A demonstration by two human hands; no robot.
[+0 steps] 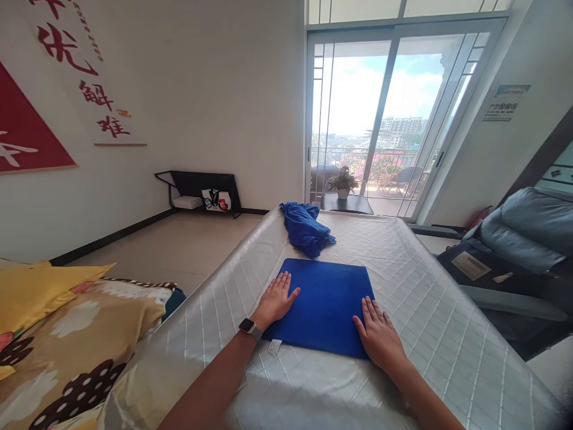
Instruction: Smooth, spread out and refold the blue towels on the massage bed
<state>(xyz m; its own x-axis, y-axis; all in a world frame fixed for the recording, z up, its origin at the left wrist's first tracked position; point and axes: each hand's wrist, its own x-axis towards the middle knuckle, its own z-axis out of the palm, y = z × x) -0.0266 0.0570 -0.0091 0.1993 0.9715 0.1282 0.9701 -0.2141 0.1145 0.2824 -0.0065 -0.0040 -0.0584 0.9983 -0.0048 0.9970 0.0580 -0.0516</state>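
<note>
A flat, smooth blue cloth, roughly rectangular, lies on the silver quilted cover. My left hand rests flat on its left edge, fingers stretched out and thumb apart. At the right edge my right hand lies palm down, its fingers extended partly over the cloth. A small white tag sticks out from the cloth's near left edge. Farther back, a crumpled blue cloth sits in a heap at the far edge of the covered surface.
To the left is a patterned bed cover with a yellow pillow. A dark armchair stands on the right. Behind the far edge, a potted plant stands on a chair by the sliding glass door.
</note>
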